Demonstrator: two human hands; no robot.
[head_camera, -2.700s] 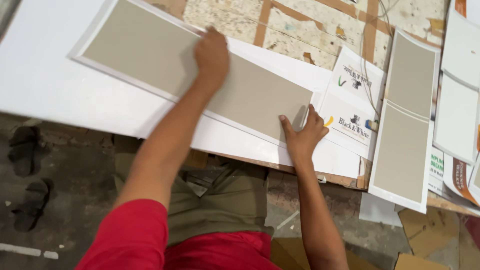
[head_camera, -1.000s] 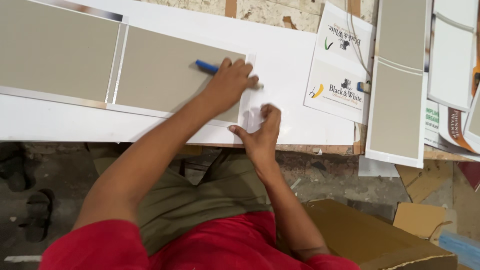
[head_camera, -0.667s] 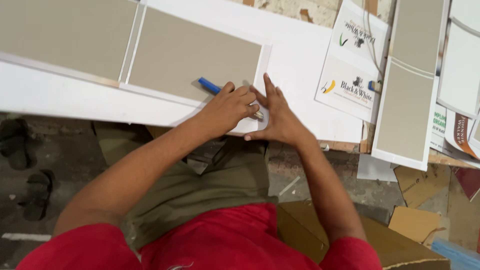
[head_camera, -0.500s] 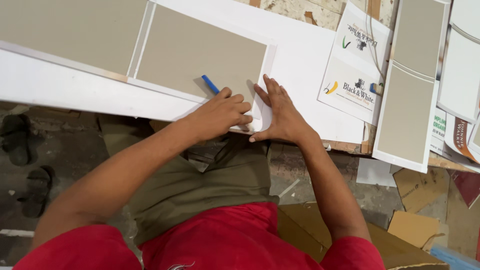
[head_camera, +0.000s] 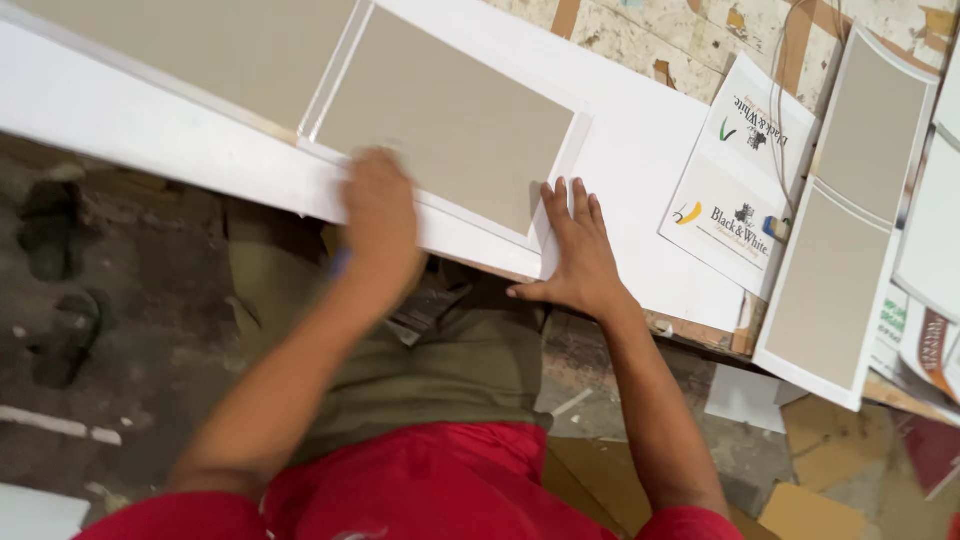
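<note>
Right hand (head_camera: 578, 255) flat, fingers spread, pinning white cover sheet's (head_camera: 640, 160) folded corner beside grey board (head_camera: 450, 120); left hand (head_camera: 378, 215) blurred along near flap, grip unclear, 1 edge seemingly unfinished

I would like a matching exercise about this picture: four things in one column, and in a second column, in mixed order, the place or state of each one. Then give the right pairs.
Things:
1. left hand
2. right hand
3. grey board
4. printed leaflet

Places or states:
A. lies to the right of the white sheet, on the table
B. blurred, at the near edge of the white sheet
C. lies on the white sheet, with a white border around it
D. flat, fingers spread, at the near right corner of the grey board

Pairs: 1-B, 2-D, 3-C, 4-A
</note>
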